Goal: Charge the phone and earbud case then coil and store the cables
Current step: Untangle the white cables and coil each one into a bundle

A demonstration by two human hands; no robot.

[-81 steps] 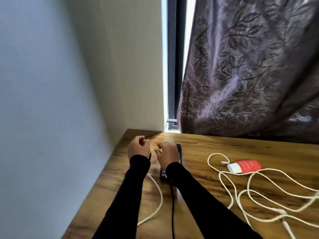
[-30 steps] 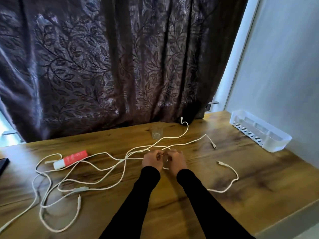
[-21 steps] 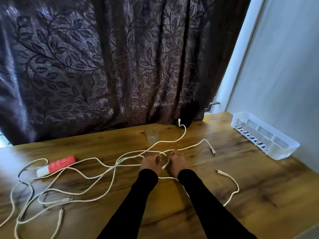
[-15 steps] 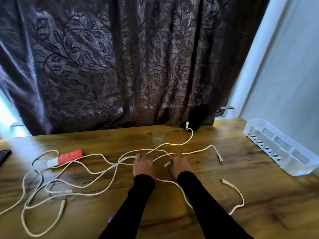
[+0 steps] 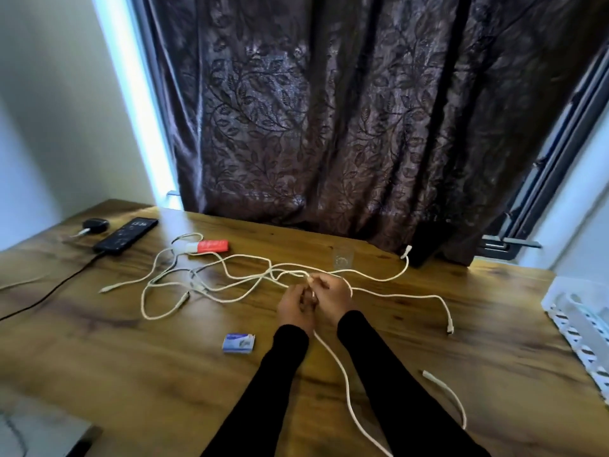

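A: Head view. What do the hands hold?
B: The left hand (image 5: 294, 306) and right hand (image 5: 333, 296), close together, both pinch a white cable (image 5: 342, 364) above the table (image 5: 148, 374).
A: And the phone (image 5: 127, 234)?
B: Far left, plugged into a black cable (image 5: 49, 291), beside the earbud case (image 5: 95, 224).
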